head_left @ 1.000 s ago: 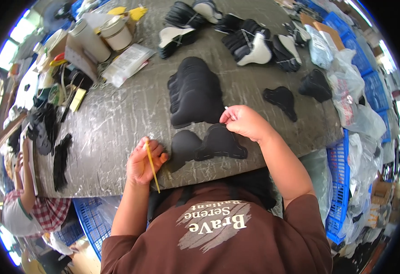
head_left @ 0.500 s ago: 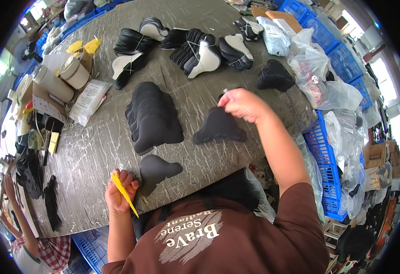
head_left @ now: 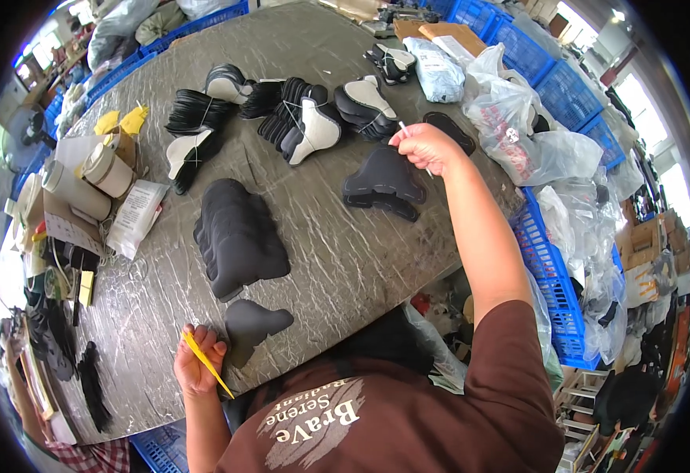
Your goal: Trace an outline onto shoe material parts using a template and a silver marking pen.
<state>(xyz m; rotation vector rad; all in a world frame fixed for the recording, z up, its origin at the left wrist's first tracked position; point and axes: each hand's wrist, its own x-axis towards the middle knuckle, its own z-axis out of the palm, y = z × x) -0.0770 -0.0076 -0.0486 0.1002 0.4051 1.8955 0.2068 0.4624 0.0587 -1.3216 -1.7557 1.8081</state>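
Note:
My left hand (head_left: 197, 369), at the table's near edge, is closed on a thin yellow pointed plastic piece (head_left: 206, 359). Right beside it lies a single flat dark curved pad (head_left: 255, 327). My right hand (head_left: 430, 148) is closed around a slim white pen-like stick (head_left: 402, 127) and is at the top edge of a black shaped pad (head_left: 383, 175). White dashes run along that pad's lower edge, and another black pad (head_left: 395, 206) shows from under it. Whether the fingers also pinch the pad cannot be seen. A fanned stack of black pads (head_left: 238, 236) lies between my hands.
Tied bundles of black and pale pads (head_left: 302, 126) lie at the back. Another black pad (head_left: 451, 132) sits beyond my right hand. Cups (head_left: 108, 171) and a clear packet (head_left: 137, 217) stand at left. Blue crates (head_left: 554, 280) and plastic bags (head_left: 526, 126) line the right.
My right hand has carried the black pad away from me to the right, beside the pad there. My left hand still holds the yellow piece. The whole view has shifted a little.

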